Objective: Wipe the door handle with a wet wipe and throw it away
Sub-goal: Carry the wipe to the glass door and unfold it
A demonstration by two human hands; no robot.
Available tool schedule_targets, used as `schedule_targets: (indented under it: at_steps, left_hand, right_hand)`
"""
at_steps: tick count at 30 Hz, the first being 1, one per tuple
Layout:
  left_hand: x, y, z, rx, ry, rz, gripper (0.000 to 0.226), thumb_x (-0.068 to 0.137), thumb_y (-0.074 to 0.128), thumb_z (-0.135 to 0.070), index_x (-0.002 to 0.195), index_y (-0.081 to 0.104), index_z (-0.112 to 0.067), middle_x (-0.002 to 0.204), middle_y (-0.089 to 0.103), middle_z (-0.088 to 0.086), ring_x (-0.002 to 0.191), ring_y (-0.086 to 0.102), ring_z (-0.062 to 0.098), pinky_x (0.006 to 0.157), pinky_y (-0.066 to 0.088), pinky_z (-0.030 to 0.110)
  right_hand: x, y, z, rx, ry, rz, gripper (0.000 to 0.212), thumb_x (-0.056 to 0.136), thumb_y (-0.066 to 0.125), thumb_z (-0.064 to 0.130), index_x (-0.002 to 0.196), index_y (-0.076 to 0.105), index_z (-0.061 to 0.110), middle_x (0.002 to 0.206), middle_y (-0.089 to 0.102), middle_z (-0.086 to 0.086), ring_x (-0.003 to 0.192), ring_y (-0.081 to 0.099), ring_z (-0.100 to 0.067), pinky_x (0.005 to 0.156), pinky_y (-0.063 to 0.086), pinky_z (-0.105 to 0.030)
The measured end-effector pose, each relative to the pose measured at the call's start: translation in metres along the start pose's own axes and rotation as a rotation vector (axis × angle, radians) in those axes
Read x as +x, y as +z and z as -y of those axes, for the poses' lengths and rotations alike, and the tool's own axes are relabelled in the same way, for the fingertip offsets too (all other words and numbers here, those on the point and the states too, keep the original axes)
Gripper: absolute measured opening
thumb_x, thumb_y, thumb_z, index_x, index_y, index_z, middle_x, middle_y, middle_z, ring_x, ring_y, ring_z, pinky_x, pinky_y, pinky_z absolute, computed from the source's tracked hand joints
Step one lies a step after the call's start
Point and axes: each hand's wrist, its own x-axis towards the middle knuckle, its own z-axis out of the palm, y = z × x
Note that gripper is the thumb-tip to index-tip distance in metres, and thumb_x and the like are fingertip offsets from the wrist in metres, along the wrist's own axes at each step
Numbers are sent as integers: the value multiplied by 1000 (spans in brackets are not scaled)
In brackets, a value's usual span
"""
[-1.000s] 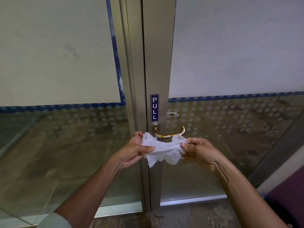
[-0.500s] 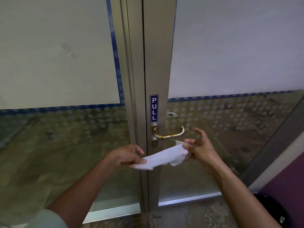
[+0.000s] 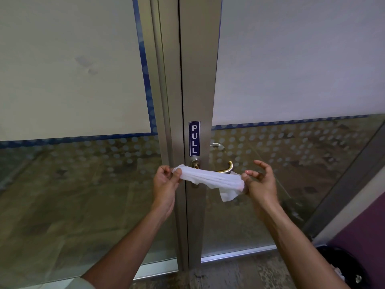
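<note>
Centre of frame: a white wet wipe (image 3: 210, 180) stretched between both hands — left hand (image 3: 165, 181) pinching one end, right hand (image 3: 260, 183) pinching the other, remaining fingers spread — in front of the brass door handle (image 3: 226, 168). Above it, a blue sign (image 3: 194, 138) reads "PULL".

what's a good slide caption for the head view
Both hands, left and right, stretch a wet wipe across a brass door handle below a PULL sign.

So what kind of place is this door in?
Probably an office or commercial building entrance: an aluminium-framed glass door with frosted film, a blue PULL sign above a brass lever handle, and tiled floor beyond the glass.
</note>
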Motion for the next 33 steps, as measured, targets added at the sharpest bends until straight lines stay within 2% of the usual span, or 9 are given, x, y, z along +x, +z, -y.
schedule_targets:
  at_steps: [5,7,12,17,21,25,28,31,33]
  left_hand:
    - [-4,11,8,329,101,-72,33,99,59,-4,77,41,-20,77,51,-2,79,51,16,67,44,26]
    - [-5,11,8,406,78,-70,29,99,62,-8,77,46,-19,78,55,1,76,52,16,66,43,27]
    - [-9,7,-4,374,-79,48,10,95,67,-4,87,64,-9,74,66,5,52,52,11,48,49,21]
    - [-11,1,-16,489,-90,173,13,95,68,-5,105,75,-2,104,72,19,68,64,14,63,59,18]
    - [-12,1,-23,681,17,257,20,87,78,-6,107,78,-7,101,74,7,75,68,6,64,54,12]
    - [-11,2,-26,886,141,301,14,89,77,-17,102,80,-13,97,72,5,84,61,11,69,47,16]
    - [-10,7,-26,927,163,332,9,92,74,-22,94,79,-15,100,62,6,89,56,12,74,44,19]
    - [-11,11,-27,875,176,393,11,94,71,-20,88,76,-14,102,64,0,95,60,12,80,47,19]
    - [-11,13,-29,822,179,428,17,96,69,-22,85,76,-11,101,72,1,97,66,13,87,51,27]
  right_hand:
    - [2,0,2,33,-50,-30,39,92,61,-2,110,57,33,93,64,-1,84,63,-17,65,52,-35]
    - [0,-2,3,11,-78,-26,35,94,61,1,104,60,34,94,67,-1,85,66,-16,68,56,-36]
    - [-2,-10,5,-53,-133,76,27,96,59,3,106,68,27,93,75,6,87,71,-3,66,56,-17]
    - [-6,-14,8,-148,-190,232,27,88,70,6,100,73,30,94,77,14,88,70,4,72,53,-11]
    - [-11,-17,12,-599,-362,236,32,81,80,16,111,75,26,101,73,14,91,67,3,80,52,-14]
    - [-17,-16,14,-878,-536,258,24,85,76,15,109,76,16,97,72,-2,90,65,-17,80,55,-33]
    - [-17,-16,9,-980,-518,272,19,91,70,24,108,76,17,92,57,4,97,50,-19,77,42,-30]
    - [-17,-19,7,-1053,-439,332,14,92,66,33,101,74,26,108,51,13,116,34,-14,96,39,-37]
    - [-16,-21,7,-993,-378,418,8,89,66,32,84,71,29,113,60,15,124,35,-10,103,35,-39]
